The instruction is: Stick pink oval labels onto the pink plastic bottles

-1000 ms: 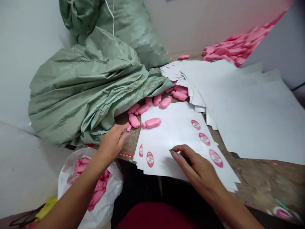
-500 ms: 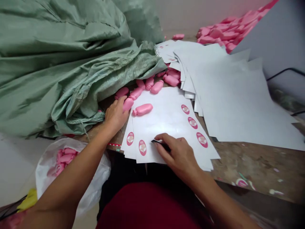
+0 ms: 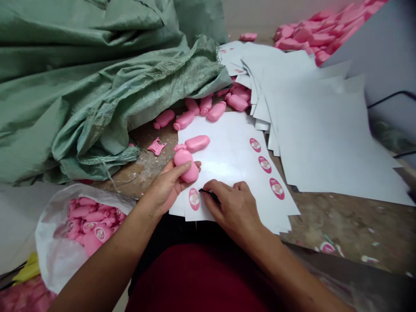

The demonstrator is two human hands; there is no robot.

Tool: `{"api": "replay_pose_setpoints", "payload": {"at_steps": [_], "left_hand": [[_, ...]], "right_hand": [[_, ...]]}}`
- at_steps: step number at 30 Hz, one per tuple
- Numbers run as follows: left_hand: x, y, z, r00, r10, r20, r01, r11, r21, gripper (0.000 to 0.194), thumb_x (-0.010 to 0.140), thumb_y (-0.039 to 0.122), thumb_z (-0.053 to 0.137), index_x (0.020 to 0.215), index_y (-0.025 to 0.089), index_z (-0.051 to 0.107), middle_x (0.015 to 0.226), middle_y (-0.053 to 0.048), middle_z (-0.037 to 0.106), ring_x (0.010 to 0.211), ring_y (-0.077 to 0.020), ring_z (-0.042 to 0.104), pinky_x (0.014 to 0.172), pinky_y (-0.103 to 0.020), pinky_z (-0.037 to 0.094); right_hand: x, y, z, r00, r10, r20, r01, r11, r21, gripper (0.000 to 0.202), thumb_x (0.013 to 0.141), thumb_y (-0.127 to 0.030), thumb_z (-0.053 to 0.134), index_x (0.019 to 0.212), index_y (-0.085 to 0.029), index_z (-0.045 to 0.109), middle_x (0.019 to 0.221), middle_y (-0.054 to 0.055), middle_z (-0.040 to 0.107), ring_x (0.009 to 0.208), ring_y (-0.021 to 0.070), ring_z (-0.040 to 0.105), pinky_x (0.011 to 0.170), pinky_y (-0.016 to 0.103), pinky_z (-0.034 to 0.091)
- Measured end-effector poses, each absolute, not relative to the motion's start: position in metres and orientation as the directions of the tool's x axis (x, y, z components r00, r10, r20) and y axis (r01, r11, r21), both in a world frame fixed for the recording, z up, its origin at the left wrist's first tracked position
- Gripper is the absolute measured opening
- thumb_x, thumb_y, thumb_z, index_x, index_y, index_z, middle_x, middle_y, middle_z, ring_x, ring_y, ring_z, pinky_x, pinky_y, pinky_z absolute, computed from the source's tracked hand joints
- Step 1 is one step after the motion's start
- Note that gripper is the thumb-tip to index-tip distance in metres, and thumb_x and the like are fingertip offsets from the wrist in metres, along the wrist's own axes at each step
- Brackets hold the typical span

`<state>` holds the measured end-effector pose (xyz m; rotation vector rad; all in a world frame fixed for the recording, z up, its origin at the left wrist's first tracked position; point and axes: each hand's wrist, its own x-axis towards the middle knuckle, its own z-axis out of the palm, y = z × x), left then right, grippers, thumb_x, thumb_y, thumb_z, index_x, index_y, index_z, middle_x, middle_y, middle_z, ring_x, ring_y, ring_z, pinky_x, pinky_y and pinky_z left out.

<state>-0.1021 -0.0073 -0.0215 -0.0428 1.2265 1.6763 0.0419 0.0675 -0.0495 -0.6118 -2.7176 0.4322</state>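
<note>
My left hand (image 3: 173, 184) is closed round a pink plastic bottle (image 3: 186, 166), held tilted above the left edge of the sticker sheets (image 3: 227, 160). In my right hand (image 3: 232, 201), thumb and forefinger pinch a thin black tool (image 3: 209, 194); most of it is hidden by the fingers, so its kind is unclear. The tool's tip is beside an oval pink sticker (image 3: 194, 199) at the sheet's lower left. Several more oval stickers (image 3: 264, 164) run down the right side. Another pink bottle (image 3: 198, 143) lies on the sheet, just beyond the held one.
A large green sack (image 3: 130, 95) covers the left of the table, with loose pink bottles (image 3: 216, 112) at its edge. White sheets (image 3: 325, 130) are stacked at right. An open white bag (image 3: 48, 242) of stickered bottles stands lower left. More pink bottles (image 3: 312, 34) are heaped behind.
My left hand has picked a pink bottle from beside the sack and brought it toward me, near the sticker. My right hand has moved slightly left, its tool now closer to that sticker.
</note>
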Motion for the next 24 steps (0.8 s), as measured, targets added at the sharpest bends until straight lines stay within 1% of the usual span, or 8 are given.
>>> {"api": "replay_pose_setpoints", "payload": {"at_steps": [6, 9, 12, 16, 19, 21, 24], "left_hand": [[-0.1026, -0.0089, -0.0225, -0.462, 0.707, -0.535, -0.734, 0.034, 0.679, 0.044, 0.087, 0.010, 0.060, 0.131, 0.014, 0.056, 0.092, -0.009, 0.074, 0.090, -0.0171, 0.069, 0.093, -0.032, 0.051], [-0.1033, -0.0093, -0.0243, -0.457, 0.713, -0.531, -0.737, 0.029, 0.675, 0.043, 0.087, 0.009, 0.060, 0.130, 0.014, 0.056, 0.092, -0.009, 0.074, 0.091, -0.0168, 0.069, 0.091, -0.031, 0.051], [-0.1043, -0.0096, -0.0260, -0.463, 0.720, -0.517, -0.729, 0.023, 0.684, 0.037, 0.087, 0.009, 0.061, 0.123, 0.013, 0.060, 0.093, -0.009, 0.073, 0.090, -0.0156, 0.068, 0.088, -0.028, 0.051], [-0.1040, -0.0100, -0.0272, -0.470, 0.726, -0.502, -0.708, 0.030, 0.706, 0.027, 0.087, 0.010, 0.062, 0.113, 0.013, 0.062, 0.093, -0.008, 0.073, 0.089, -0.0136, 0.067, 0.082, -0.024, 0.051], [-0.1035, -0.0102, -0.0275, -0.470, 0.720, -0.510, -0.718, 0.024, 0.695, 0.026, 0.087, 0.009, 0.061, 0.112, 0.013, 0.061, 0.092, -0.007, 0.073, 0.087, -0.0129, 0.068, 0.080, -0.023, 0.052], [-0.1037, -0.0104, -0.0276, -0.469, 0.717, -0.516, -0.730, 0.014, 0.684, 0.030, 0.087, 0.009, 0.061, 0.116, 0.015, 0.060, 0.090, -0.007, 0.073, 0.085, -0.0129, 0.068, 0.079, -0.023, 0.052], [-0.1044, -0.0102, -0.0272, -0.483, 0.707, -0.516, -0.727, 0.004, 0.687, 0.033, 0.087, 0.011, 0.062, 0.119, 0.016, 0.059, 0.089, -0.007, 0.072, 0.085, -0.0137, 0.069, 0.079, -0.024, 0.053]], "right_hand": [[0.0397, 0.0654, -0.0495, -0.847, 0.424, 0.320, 0.348, 0.898, -0.268, 0.016, 0.094, -0.022, 0.050, 0.082, -0.020, 0.061, 0.067, -0.001, 0.071, 0.049, 0.0145, 0.042, 0.065, 0.032, 0.022], [0.0394, 0.0642, -0.0503, -0.840, 0.424, 0.338, 0.351, 0.900, -0.258, 0.018, 0.094, -0.022, 0.049, 0.080, -0.020, 0.060, 0.065, -0.001, 0.070, 0.048, 0.0147, 0.042, 0.065, 0.031, 0.023], [0.0385, 0.0639, -0.0515, -0.841, 0.445, 0.308, 0.358, 0.885, -0.299, 0.018, 0.094, -0.023, 0.049, 0.081, -0.020, 0.060, 0.065, 0.000, 0.070, 0.049, 0.0144, 0.046, 0.065, 0.031, 0.025], [0.0376, 0.0674, -0.0497, -0.841, 0.499, 0.208, 0.388, 0.826, -0.409, 0.013, 0.092, -0.026, 0.053, 0.083, -0.020, 0.062, 0.065, -0.001, 0.069, 0.051, 0.0145, 0.049, 0.066, 0.030, 0.029], [0.0395, 0.0711, -0.0465, -0.846, 0.517, 0.129, 0.399, 0.777, -0.487, 0.011, 0.089, -0.028, 0.056, 0.085, -0.022, 0.064, 0.065, -0.002, 0.069, 0.054, 0.0157, 0.051, 0.064, 0.028, 0.030], [0.0417, 0.0720, -0.0461, -0.846, 0.517, 0.131, 0.397, 0.774, -0.493, 0.011, 0.089, -0.028, 0.055, 0.085, -0.023, 0.064, 0.066, -0.002, 0.069, 0.055, 0.0157, 0.050, 0.064, 0.029, 0.030], [0.0438, 0.0700, -0.0496, -0.837, 0.506, 0.211, 0.394, 0.823, -0.410, 0.014, 0.091, -0.025, 0.051, 0.085, -0.021, 0.063, 0.066, -0.001, 0.070, 0.052, 0.0141, 0.047, 0.068, 0.031, 0.027]]}}
